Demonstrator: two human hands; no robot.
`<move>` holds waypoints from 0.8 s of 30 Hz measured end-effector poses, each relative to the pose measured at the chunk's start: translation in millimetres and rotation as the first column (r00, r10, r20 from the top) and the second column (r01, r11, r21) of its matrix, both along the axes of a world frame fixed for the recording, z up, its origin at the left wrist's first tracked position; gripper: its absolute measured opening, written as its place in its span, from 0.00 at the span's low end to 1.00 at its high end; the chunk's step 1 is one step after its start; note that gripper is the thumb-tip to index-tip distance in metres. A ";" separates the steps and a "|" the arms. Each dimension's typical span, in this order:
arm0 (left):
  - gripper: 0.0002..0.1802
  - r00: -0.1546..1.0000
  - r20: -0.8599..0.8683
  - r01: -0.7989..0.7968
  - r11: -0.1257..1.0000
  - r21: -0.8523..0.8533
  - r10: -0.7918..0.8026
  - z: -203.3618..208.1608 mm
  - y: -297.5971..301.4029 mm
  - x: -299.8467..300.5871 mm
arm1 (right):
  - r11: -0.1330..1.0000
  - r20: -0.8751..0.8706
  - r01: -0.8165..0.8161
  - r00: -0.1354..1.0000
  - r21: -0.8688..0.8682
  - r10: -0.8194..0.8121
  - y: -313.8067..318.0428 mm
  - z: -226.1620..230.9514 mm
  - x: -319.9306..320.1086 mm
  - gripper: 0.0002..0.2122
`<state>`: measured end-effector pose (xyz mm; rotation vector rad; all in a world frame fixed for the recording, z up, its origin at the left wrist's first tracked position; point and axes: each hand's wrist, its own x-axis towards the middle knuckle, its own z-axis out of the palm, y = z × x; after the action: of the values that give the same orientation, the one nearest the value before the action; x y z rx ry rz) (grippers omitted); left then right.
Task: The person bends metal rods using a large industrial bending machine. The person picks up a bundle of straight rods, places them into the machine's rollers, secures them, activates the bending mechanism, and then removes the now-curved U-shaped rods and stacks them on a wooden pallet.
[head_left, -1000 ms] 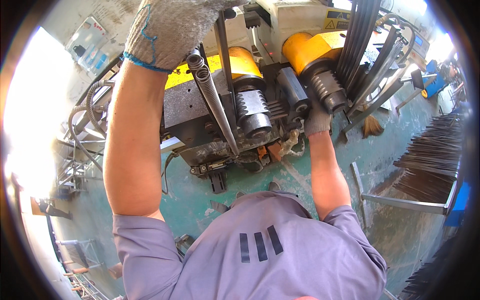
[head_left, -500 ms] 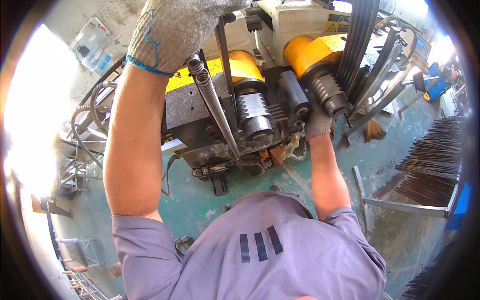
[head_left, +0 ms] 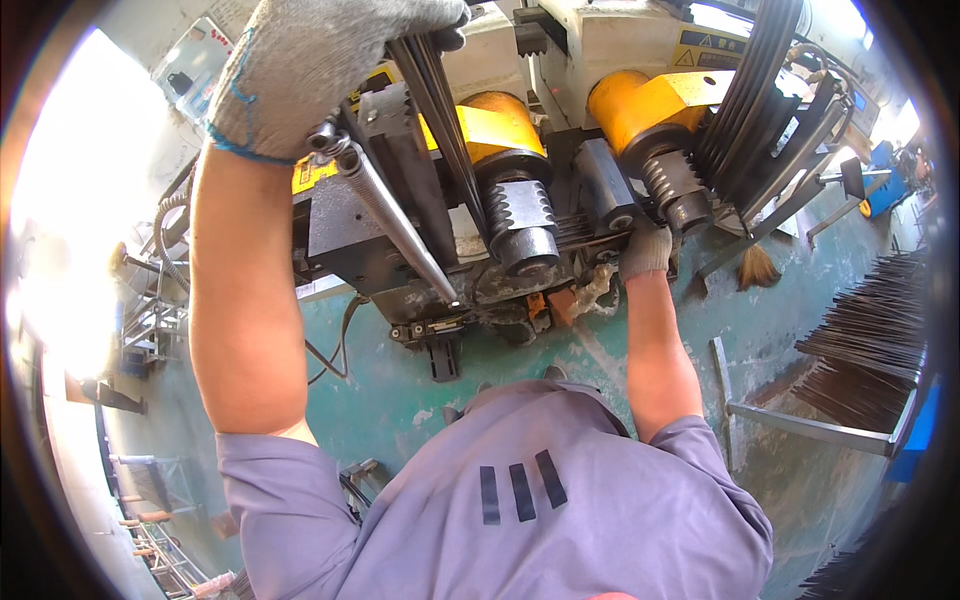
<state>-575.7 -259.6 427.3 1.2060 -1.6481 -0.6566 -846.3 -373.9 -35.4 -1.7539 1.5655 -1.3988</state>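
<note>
My left hand [head_left: 320,70], in a grey knitted glove with a blue-edged cuff, is raised at the upper left. Its fingers curl round the upper part of several dark metal rods [head_left: 432,110], which slant down beside the left toothed spindle [head_left: 522,208] of a yellow and grey machine. Beneath the wrist, a steel bar with a coil spring [head_left: 390,215] slopes across the machine's front. Lower on the right, my gloved right hand [head_left: 645,250] reaches in under the right toothed spindle [head_left: 672,180], close to a grey metal block [head_left: 603,185]. Machine parts hide its fingers.
More dark rods [head_left: 745,95] lean at the machine's right side. A broom head [head_left: 758,267] stands on the green floor [head_left: 400,400]. Farther right, a metal rack [head_left: 815,425] bears a large pile of thin rods [head_left: 865,330]. Cables hang at the left.
My left hand has shifted left and slightly lower. The rods below it now show as a wider bundle, tilted toward the left spindle. My right hand stays by the right spindle.
</note>
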 end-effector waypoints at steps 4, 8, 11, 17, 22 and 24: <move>0.10 0.998 0.015 0.068 0.997 0.027 -0.068 -0.1 -0.3 13.5 | 0.983 -0.426 0.050 0.897 -0.176 -0.122 13.4 21.8 4.6 0.12; 0.10 0.994 0.013 0.110 0.993 0.038 -0.110 1.8 -2.8 10.4 | 0.999 0.338 0.022 0.941 -0.026 -0.013 -10.7 -15.4 -0.3 0.12; 0.11 0.994 0.009 0.109 0.993 0.052 -0.109 -0.2 -3.6 13.8 | 1.000 0.242 0.015 0.970 -0.027 -0.008 -3.9 -3.2 3.0 0.12; 0.11 0.993 0.013 0.117 0.991 0.063 -0.118 1.1 -3.9 12.0 | 0.992 0.495 -0.102 0.868 0.072 0.053 4.8 23.0 7.6 0.12; 0.11 0.993 0.016 0.113 0.991 0.071 -0.114 0.5 -5.5 10.2 | 0.981 0.625 -0.142 0.780 0.133 0.028 10.6 35.9 12.4 0.12; 0.11 0.994 0.017 0.104 0.992 0.076 -0.106 0.3 -6.3 10.2 | 0.965 0.818 -0.191 0.574 0.182 -0.041 13.2 48.7 18.3 0.12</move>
<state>-565.4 -266.0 427.6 1.1888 -1.7265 -0.7804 -828.0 -360.7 13.3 -0.7616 1.0380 -1.5460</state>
